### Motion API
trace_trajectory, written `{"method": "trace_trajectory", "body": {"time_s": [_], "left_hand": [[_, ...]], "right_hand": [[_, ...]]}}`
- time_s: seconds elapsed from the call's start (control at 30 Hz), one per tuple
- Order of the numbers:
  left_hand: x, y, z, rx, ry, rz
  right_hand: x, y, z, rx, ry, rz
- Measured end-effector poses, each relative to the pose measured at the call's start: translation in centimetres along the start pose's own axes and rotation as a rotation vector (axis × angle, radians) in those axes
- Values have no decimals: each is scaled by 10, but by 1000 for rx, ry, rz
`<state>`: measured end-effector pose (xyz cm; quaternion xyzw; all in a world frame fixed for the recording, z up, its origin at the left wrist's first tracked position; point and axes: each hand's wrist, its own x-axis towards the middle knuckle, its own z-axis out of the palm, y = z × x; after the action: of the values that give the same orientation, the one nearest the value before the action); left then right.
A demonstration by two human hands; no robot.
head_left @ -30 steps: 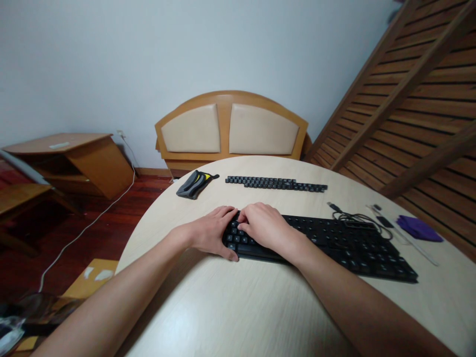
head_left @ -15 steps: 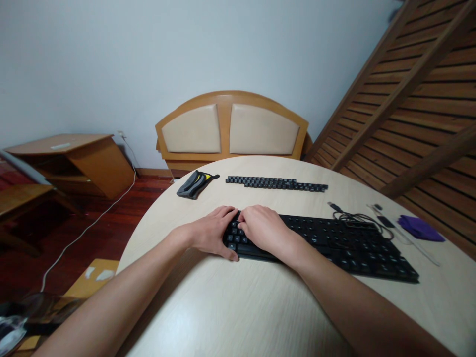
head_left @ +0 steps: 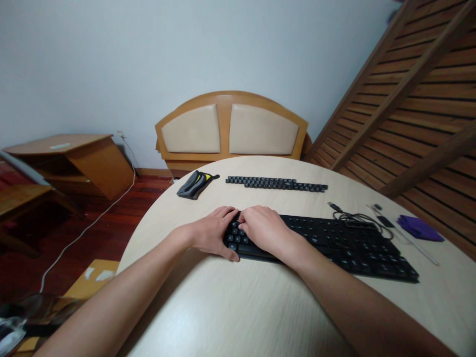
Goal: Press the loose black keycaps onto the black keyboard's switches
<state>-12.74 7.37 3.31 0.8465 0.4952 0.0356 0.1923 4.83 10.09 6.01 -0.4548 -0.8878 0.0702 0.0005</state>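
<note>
A black keyboard [head_left: 327,243] lies flat on the round table, many of its key positions bare and others still fitted with keycaps. My left hand [head_left: 213,233] clasps its left end, thumb at the near edge and fingers at the far edge. Over the left part of the keys rests my right hand [head_left: 265,227], its fingers curled in; the fingertips are hidden, so what they pinch cannot be seen. Beyond the keyboard, loose black keycaps [head_left: 275,183] stand lined up in rows.
At the table's [head_left: 208,307] far left lies a grey, black and yellow pouch-like item [head_left: 196,185]. On the right are a coiled USB cable [head_left: 359,218], a purple cloth [head_left: 420,228] and a thin white stick [head_left: 418,246]. A wooden headboard [head_left: 225,124] stands behind.
</note>
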Motion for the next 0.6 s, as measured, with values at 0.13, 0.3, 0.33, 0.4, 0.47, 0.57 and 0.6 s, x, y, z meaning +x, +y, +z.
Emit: {"method": "trace_trajectory", "body": {"time_s": [0.13,0.3,0.33,0.4,0.47,0.57,0.6], "left_hand": [[0,-1,1,-27,28,20],[0,-5,4,-33,41,26],[0,-6,4,-30,38,19],[0,-6,4,-22,23,1],[0,-5,4,-13,13,-8],[1,-5,5,-19,29,3],[1,-6,5,-25,39,9]], "right_hand": [[1,6,-2,30,9,-5],[12,23,1,90,113,44],[17,28,4,87,136,61],[28,37,9,72,161,85],[41,45,15,51,181,89],[62,56,21,12,192,63],[69,60,23,1,191,46]]}}
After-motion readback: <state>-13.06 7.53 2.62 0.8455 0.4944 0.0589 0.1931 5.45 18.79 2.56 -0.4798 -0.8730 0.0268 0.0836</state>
